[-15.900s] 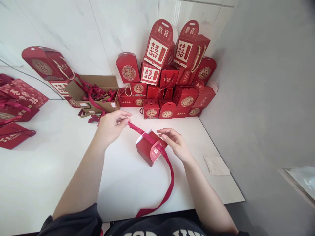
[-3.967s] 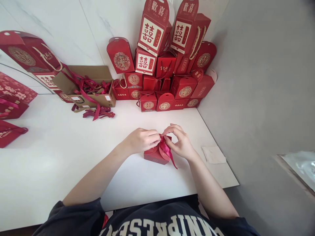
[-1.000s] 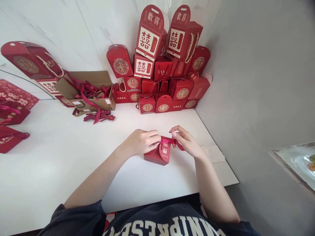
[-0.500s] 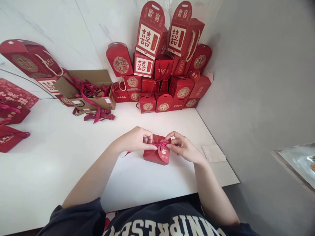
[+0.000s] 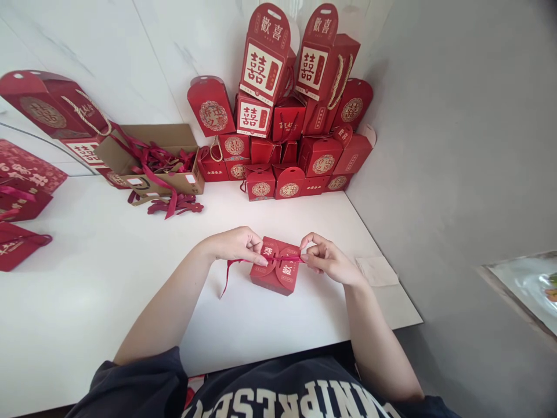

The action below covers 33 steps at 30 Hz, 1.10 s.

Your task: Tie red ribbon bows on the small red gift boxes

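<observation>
A small red gift box (image 5: 274, 283) with curved top flaps and printed characters lies on the white table in front of me. Across its top runs a dark pink ribbon (image 5: 282, 259). My left hand (image 5: 241, 244) pinches the ribbon at the box's left edge, and a loose tail hangs from there onto the table. Just off the box's right edge, my right hand (image 5: 324, 256) pinches the other part of the ribbon between thumb and finger. The ribbon looks stretched between both hands. Whether it is knotted at the middle I cannot tell.
Behind, red gift boxes (image 5: 322, 155) stand stacked against the wall. An open cardboard box (image 5: 191, 181) of ribbons is at the back left, with more ribbons (image 5: 176, 204) before it. Red bags (image 5: 21, 247) sit far left. A white tissue (image 5: 376, 271) lies right, beside a grey wall.
Both hands have drawn apart, pulling the ribbon flat where it was bunched at the box's middle. The box has shifted slightly left, and more of its top shows.
</observation>
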{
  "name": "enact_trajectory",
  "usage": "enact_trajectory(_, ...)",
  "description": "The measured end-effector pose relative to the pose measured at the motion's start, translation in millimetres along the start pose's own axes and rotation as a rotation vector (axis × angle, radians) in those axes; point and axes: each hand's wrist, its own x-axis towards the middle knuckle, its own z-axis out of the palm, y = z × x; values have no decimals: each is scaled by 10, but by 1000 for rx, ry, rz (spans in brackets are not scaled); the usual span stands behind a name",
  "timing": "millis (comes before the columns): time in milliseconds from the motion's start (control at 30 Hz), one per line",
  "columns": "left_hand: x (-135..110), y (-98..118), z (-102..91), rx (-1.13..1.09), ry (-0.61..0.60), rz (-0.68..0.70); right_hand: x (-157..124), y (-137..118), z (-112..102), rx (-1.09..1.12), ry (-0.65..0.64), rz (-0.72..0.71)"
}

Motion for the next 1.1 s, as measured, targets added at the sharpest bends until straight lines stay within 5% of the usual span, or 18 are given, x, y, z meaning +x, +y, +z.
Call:
enact_trajectory(133,-27,11,-7,-18,-39,-46,-7,-28,-16,-8,-40,61)
enact_trajectory(300,-43,21,17,-77,-53,-43,-21,-105,77,-237,164,69)
enact_trajectory(600,7,-12,55,-135,-88,-23,12,-172,324,-606,334,54)
enact_trajectory(967,32,-42,37,-156,-126,-10,38,-113,335,-595,333,83)
enact_trajectory(1100,-44,56,120,22,38,-29,30,-112,303,-504,308,66)
